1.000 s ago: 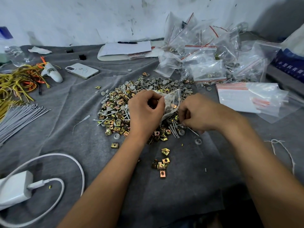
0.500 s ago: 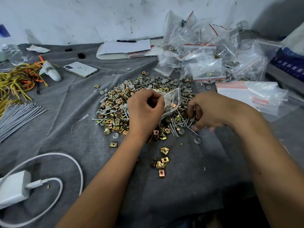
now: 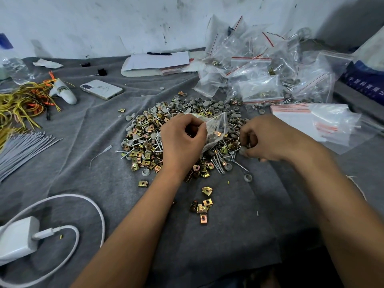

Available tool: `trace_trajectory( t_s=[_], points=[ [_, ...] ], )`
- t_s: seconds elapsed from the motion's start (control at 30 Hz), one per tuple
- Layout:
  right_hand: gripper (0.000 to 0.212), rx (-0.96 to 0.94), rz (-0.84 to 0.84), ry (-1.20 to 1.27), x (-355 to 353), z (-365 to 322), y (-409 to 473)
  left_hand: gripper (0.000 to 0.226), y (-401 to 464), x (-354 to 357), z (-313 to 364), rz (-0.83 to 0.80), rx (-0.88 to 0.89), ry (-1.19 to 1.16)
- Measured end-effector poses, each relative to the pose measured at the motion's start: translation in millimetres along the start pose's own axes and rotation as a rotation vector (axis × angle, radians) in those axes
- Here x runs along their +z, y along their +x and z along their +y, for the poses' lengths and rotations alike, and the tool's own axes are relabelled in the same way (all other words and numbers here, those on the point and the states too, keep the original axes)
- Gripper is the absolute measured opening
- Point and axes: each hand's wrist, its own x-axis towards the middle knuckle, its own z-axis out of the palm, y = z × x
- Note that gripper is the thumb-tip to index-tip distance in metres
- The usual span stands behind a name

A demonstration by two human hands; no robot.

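Note:
A heap of small hardware (image 3: 145,140), brass clip nuts, grey caps and screws, lies on the grey cloth (image 3: 93,167) in the middle. My left hand (image 3: 182,140) pinches the mouth of a small clear zip bag (image 3: 217,129) above the heap; a few caps and a clip nut show inside it. Just right of the bag, my right hand (image 3: 268,140) curls its fingers down at the heap's right edge and pinches a grey cap (image 3: 242,151) at its fingertips.
Filled zip bags (image 3: 259,80) pile up at the back right, with empty bags (image 3: 315,121) to the right. A phone (image 3: 101,89), papers with a pen (image 3: 158,61), yellow wires (image 3: 18,102), grey ties (image 3: 18,148) and a white charger (image 3: 18,238) lie left.
My right hand has drawn away from the bag's mouth, moved right and down to the heap's right edge, and picked at the parts there. My left hand has kept hold of the bag.

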Motion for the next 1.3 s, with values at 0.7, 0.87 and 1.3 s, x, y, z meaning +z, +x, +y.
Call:
trace_trajectory(
  t_s=[0.7, 0.87, 1.3],
  points=[
    [0.009, -0.229, 0.42, 0.207, -5.9, -36.7, 6.2, 0.011, 0.7, -1.2, 1.1, 0.018, 0.014, 0.013],
    [0.015, -0.247, 0.082, 0.146, -16.7, -23.0, 0.9, 0.013, 0.4, -0.4, 1.5, 0.021, 0.006, 0.008],
    [0.01, -0.208, -0.204, -0.014, 6.1, -25.0, 4.3, 0.013, 0.6, -0.4, 0.2, 0.02, -0.002, 0.007]
  ],
)
